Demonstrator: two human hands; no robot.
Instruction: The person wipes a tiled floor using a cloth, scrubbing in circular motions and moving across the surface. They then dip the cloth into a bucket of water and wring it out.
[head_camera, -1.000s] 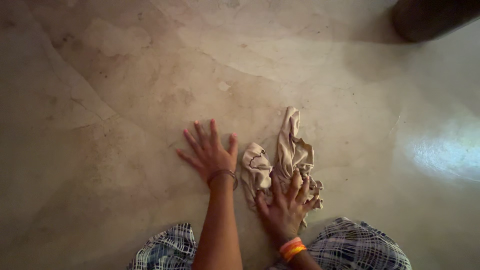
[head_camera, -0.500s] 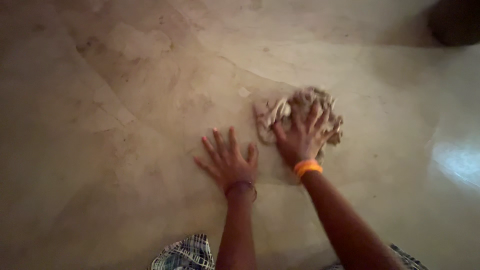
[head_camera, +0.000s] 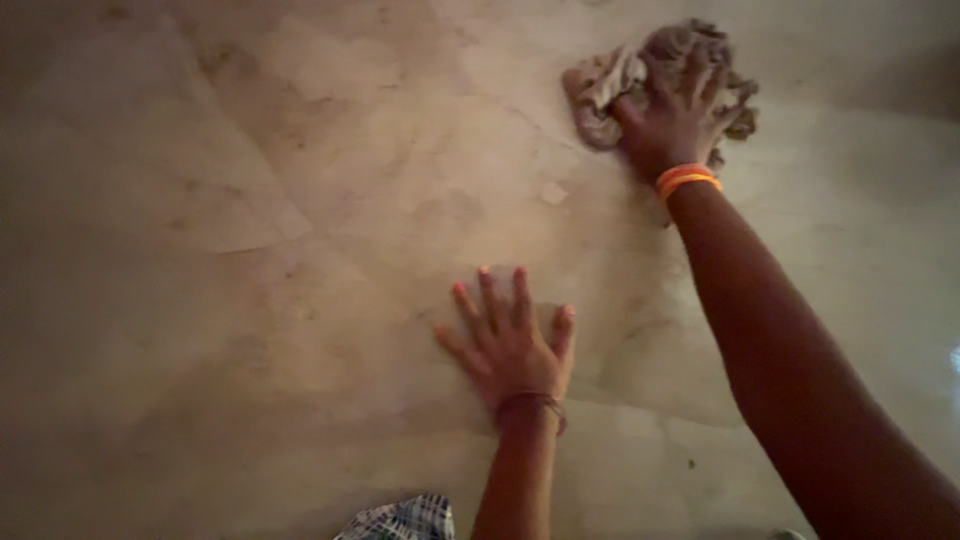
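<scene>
My right hand (head_camera: 678, 112) presses down on a crumpled beige cloth (head_camera: 604, 92) far out on the stone floor, arm stretched forward. An orange bangle sits on that wrist. My left hand (head_camera: 507, 341) lies flat on the floor nearer to me, fingers spread, holding nothing. A thin bracelet circles its wrist. The cloth bunches under and around my right fingers, so part of it is hidden.
The floor (head_camera: 250, 200) is pale, stained marble with darker patches and faint seams. A small light chip (head_camera: 552, 192) lies between my hands. A bit of my checked garment (head_camera: 400, 520) shows at the bottom edge. A bright reflection (head_camera: 952, 360) sits at the right edge.
My right hand has pushed the cloth away from my knees and far forward across the floor, bunching it up. My left hand stays planted flat; the view has shifted forward.
</scene>
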